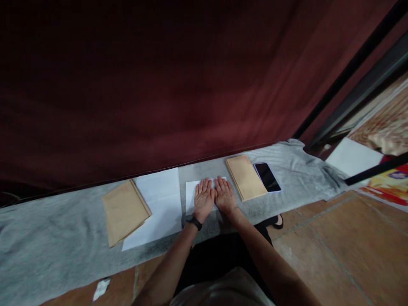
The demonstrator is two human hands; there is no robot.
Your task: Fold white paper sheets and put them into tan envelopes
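Both palms lie flat, side by side, on a small white sheet of paper [190,197] that rests on a grey cloth. My left hand [204,199], with a black band at its wrist, covers the middle of the sheet, its fingers stretched out. My right hand [225,196] presses on the right part, fingers straight and thumb close to the left one. Just right of it is a stack of brown envelopes [247,177]. Farther left, more brown envelopes [126,210] overlap a larger pile of white paper [162,204]. Much of the small sheet is hidden under my hands.
A phone [267,177] with a dark screen lies beside the right-hand envelopes. The grey cloth [47,238] covers a long narrow surface against a dark red wall [191,85]. Below are floor tiles [325,242] and a white scrap [101,289]. Dark bars stand at the right.
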